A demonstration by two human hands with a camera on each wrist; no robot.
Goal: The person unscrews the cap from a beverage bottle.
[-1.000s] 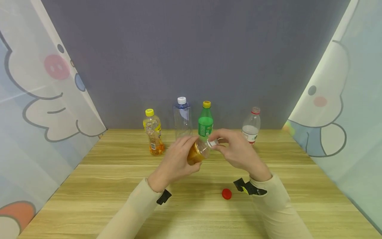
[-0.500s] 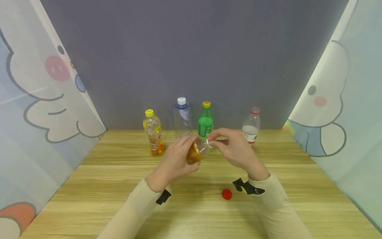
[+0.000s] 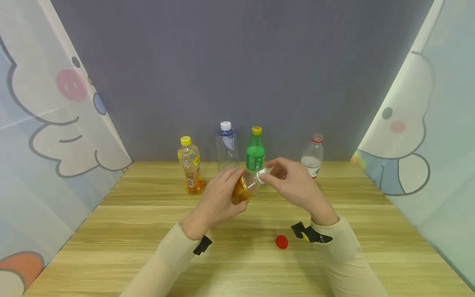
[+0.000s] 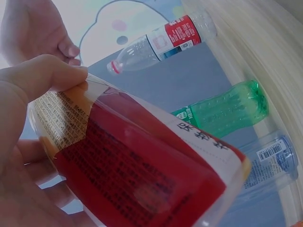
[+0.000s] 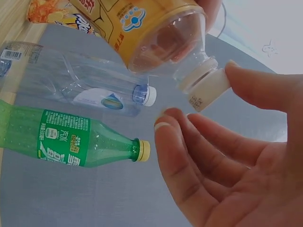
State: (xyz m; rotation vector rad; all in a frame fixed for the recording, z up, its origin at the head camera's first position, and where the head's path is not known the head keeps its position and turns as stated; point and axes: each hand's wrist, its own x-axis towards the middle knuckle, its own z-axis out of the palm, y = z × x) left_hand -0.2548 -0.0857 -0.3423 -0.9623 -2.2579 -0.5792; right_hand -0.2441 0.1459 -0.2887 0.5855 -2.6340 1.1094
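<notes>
My left hand (image 3: 219, 193) grips a clear plastic bottle (image 3: 245, 187) round its body. The bottle is tilted, its neck towards my right hand. Its label is orange-yellow (image 5: 142, 23) on one side and dark red (image 4: 137, 161) on another. A white cap (image 5: 208, 90) sits on the neck, with a thin gap between it and the ring below. My right hand (image 3: 297, 185) is at the cap. In the right wrist view the thumb (image 5: 255, 87) touches the cap's side, while the bent fingers (image 5: 175, 156) stand apart from it.
Behind the hands stand a yellow-capped bottle (image 3: 191, 167), a clear bottle with white cap (image 3: 226, 146), a green bottle (image 3: 255, 153) and an uncapped bottle with a red neck ring (image 3: 313, 159). A red cap (image 3: 282, 241) lies on the wooden table (image 3: 237, 264).
My right fingers pinched the white cap half a second ago; now they have spread off it, leaving the thumb against it. The left hand and its bottle have hardly moved.
</notes>
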